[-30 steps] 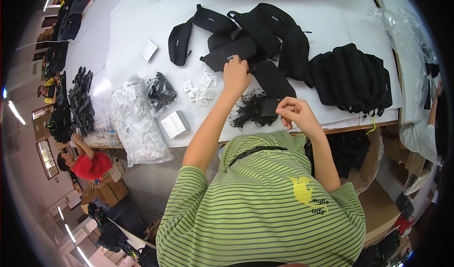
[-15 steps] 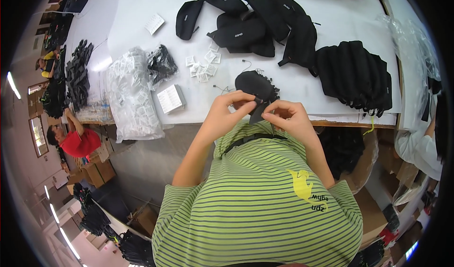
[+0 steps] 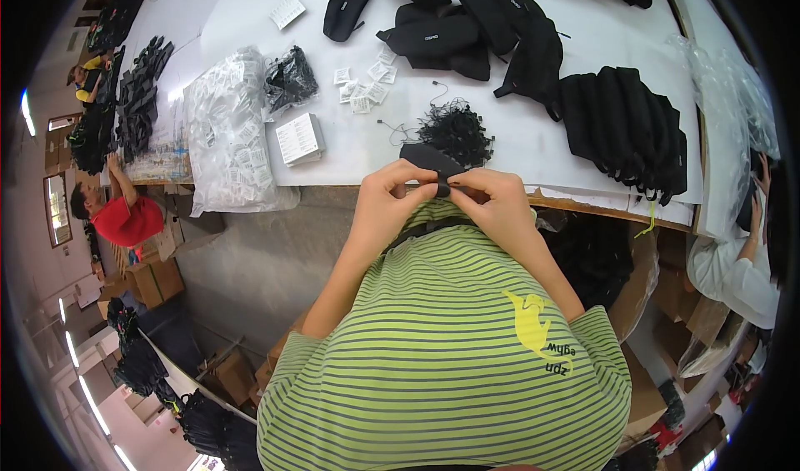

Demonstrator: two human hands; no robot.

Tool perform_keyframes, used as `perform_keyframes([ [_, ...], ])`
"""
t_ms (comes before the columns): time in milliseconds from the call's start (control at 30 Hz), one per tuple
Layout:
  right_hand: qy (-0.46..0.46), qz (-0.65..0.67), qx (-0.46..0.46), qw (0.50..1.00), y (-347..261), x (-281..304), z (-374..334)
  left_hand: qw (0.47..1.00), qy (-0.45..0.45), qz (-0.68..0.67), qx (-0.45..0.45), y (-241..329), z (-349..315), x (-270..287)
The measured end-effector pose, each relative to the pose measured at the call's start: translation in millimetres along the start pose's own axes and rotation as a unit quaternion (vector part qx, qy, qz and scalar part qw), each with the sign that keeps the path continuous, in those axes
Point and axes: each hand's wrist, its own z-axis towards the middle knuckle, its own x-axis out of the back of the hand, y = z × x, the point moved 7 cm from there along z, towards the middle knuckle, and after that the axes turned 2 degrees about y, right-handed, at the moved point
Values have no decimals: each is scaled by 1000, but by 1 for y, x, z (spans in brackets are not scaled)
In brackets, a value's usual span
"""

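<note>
Head view | white table (image 3: pixel 533 161) stretched ahead | black pouch (image 3: pixel 427 157) sat between both hands at the table's near edge, jutting beyond the fingertips | left hand (image 3: pixel 385 200) pinched its near end | right hand (image 3: pixel 502 206) pinched alongside | small white packets (image 3: pixel 360 104) lay farther off, leftward

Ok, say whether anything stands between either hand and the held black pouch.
Nothing visible: the left hand and right hand meet at the near end of the black pouch. The black cords lie beyond it, not between.
</note>
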Motion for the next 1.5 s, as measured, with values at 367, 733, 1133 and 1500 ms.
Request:
perform_keyframes([
  [367,-10,-51,42,998,3,-1,-7,998,37,5,-51,3,-12,-10],
  [733,-40,240,-141,960,43,1,-4,986,100,-117,-58,13,-11,0],
  [1133,-9,308,-133,942,31,30,-1,973,-28,-226,47,21,-12,-14],
  [1500,-54,-23,227,972,22,-6,74,982,-39,-184,23,39,-15,-12],
])
